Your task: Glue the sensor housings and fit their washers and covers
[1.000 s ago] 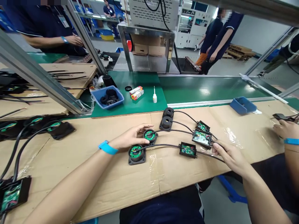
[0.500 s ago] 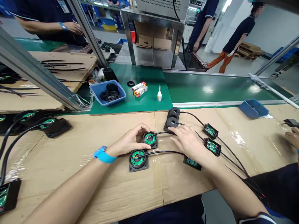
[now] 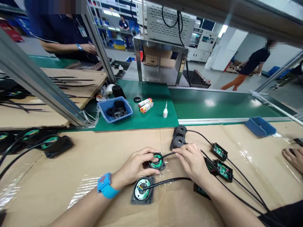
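My left hand (image 3: 132,165) is closed around a round black housing with a green circuit board (image 3: 161,164), one finger pressing on the board. From that board runs a black cable (image 3: 168,154), pinched between the fingertips of my right hand (image 3: 194,162). Nearer me lies a second housing (image 3: 142,190) on a square base, its own cable (image 3: 169,180) passing under my right arm. Just beyond my right hand, two units with black ring caps (image 3: 180,136) stand side by side. Small open black boxes with circuit boards (image 3: 223,170) lie right of that hand, partly hidden by it.
A blue bin of black rings (image 3: 115,109), small cartons (image 3: 146,105) and a white dropper bottle (image 3: 165,112) stand on the green mat. Another blue bin (image 3: 260,126) is at right, near another person's hand (image 3: 293,159). More cabled housings (image 3: 59,145) lie left.
My view has tilted upward. My right hand has gone from beside the ring-capped units to pinching the cable. A finger of my left hand has moved onto the circuit board.
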`<state>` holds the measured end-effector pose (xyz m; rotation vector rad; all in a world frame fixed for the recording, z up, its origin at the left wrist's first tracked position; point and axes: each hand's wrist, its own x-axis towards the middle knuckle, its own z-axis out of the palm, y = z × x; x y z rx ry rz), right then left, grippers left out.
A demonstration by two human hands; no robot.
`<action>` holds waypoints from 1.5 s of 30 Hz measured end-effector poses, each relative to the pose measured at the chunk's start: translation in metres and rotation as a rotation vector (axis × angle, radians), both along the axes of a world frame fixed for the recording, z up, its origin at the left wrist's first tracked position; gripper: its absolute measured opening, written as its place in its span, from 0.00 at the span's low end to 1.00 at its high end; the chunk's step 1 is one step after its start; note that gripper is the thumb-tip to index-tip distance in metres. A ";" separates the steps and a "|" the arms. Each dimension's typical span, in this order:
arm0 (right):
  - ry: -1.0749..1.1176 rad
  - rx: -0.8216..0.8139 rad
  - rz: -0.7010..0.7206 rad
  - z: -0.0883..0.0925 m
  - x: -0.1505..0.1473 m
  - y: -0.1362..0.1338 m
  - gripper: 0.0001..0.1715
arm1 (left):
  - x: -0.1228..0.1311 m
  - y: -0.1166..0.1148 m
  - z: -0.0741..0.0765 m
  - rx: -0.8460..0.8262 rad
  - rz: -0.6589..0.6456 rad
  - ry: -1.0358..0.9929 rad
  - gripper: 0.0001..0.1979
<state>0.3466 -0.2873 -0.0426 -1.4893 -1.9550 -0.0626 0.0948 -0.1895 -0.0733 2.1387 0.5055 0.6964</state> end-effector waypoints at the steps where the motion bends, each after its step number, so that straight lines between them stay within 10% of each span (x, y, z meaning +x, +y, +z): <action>1: -0.007 0.014 -0.004 -0.002 0.000 0.001 0.11 | 0.000 -0.001 0.001 0.028 0.005 0.007 0.15; 8: -0.017 -0.005 0.035 0.008 0.013 -0.004 0.13 | -0.013 0.008 0.018 0.209 0.190 0.140 0.20; 14: 0.139 -0.227 0.005 0.046 0.036 0.035 0.16 | -0.066 0.102 0.066 0.383 0.790 0.446 0.15; 17: 0.151 -0.384 -0.060 0.056 0.046 0.082 0.17 | -0.075 0.149 0.078 0.417 0.886 0.643 0.13; 27: 0.101 -0.659 -0.159 0.027 0.046 0.195 0.19 | -0.055 0.197 0.072 0.488 0.671 1.013 0.18; 35: 0.083 -0.734 -0.086 0.026 0.027 0.226 0.20 | -0.058 0.208 0.074 0.467 0.376 1.099 0.18; 45: 0.094 -0.659 -0.033 0.025 0.024 0.225 0.18 | -0.067 0.218 0.070 0.376 0.324 1.160 0.18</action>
